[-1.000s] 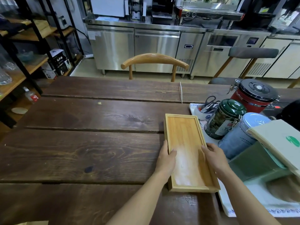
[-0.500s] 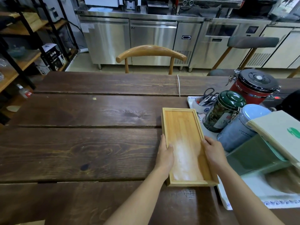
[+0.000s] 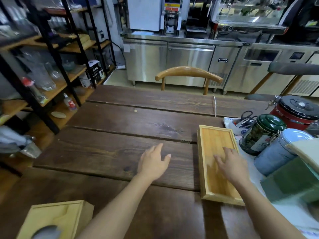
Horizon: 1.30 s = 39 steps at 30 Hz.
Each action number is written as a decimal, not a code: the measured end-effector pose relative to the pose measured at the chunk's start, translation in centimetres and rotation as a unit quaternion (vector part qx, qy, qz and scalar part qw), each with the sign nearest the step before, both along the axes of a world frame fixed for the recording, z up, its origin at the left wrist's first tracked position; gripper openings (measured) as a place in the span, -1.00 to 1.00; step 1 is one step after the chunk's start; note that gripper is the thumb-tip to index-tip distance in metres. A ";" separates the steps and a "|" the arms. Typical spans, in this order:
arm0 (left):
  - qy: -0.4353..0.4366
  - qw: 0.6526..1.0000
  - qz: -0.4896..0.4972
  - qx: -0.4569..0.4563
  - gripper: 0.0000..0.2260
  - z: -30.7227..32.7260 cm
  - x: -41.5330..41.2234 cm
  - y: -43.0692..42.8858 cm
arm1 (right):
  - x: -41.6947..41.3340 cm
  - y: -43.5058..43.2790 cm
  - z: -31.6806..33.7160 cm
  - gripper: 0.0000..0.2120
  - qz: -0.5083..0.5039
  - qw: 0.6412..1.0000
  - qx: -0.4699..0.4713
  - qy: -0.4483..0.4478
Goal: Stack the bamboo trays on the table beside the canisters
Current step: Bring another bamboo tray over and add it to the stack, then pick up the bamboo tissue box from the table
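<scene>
A bamboo tray point(image 3: 214, 140) lies flat on the dark wooden table point(image 3: 120, 135), right of centre, its long side next to the canisters. My right hand point(image 3: 231, 164) hovers over or rests on the tray's middle, fingers spread, holding nothing. My left hand point(image 3: 153, 161) is open above the bare table to the tray's left, apart from it. The green canister point(image 3: 260, 133), the blue-lidded canister point(image 3: 279, 152) and the red canister with a black lid point(image 3: 296, 111) stand just right of the tray. A pale wooden box point(image 3: 57, 219) sits at the near left corner.
A white dish with scissors point(image 3: 238, 123) sits behind the tray. A green box and paper pad point(image 3: 296, 175) lie at the right on a white cloth. A wooden chair point(image 3: 188, 75) stands at the far side, black shelving point(image 3: 51, 69) at the left, steel counters behind.
Both hands have let go of the tray's sides. My left hand has moved left over the bare table, my right hand onto the tray's middle. The view has swung left, showing the box.
</scene>
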<state>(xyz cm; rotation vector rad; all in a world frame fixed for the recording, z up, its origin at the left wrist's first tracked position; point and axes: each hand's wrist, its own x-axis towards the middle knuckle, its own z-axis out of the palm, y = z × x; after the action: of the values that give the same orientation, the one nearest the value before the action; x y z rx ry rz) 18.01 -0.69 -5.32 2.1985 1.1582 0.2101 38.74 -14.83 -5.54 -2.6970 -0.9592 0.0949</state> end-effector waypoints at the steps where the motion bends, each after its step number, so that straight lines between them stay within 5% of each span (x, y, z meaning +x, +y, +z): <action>1: 0.008 1.000 0.008 0.023 -0.46 0.4 -1.7 0.6 | -1.2 0.9 0.1 -0.56 0.019 1.000 -0.002 -0.006; 8: 0.056 0.984 0.137 0.096 -0.48 2.3 -15.1 2.8 | -13.2 7.0 0.9 -0.58 0.187 0.982 -0.006 0.007; 21: 0.018 0.953 0.293 -0.073 -0.46 -0.2 -31.9 -1.1 | -33.2 10.1 -0.5 -0.40 0.348 0.896 -0.010 0.276; 27: -0.135 0.908 0.342 -0.203 -0.62 -1.6 -32.6 -2.3 | -35.7 9.9 -1.1 -0.47 0.318 0.883 -0.004 0.345; 33: -0.200 0.876 0.370 -0.235 -0.61 -1.6 -32.8 -1.9 | -36.2 10.2 -0.6 -0.64 0.212 0.838 0.048 0.501; 39: -0.253 0.849 0.396 -0.242 -0.72 -0.5 -35.9 -1.4 | -38.7 10.1 0.1 -0.70 0.187 0.819 0.060 0.539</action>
<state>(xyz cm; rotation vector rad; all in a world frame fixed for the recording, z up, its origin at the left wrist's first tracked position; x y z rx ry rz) -17.86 -2.07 -5.80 1.0367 1.5210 0.7067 0.04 -4.73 -5.49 -1.7585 -0.9706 1.3927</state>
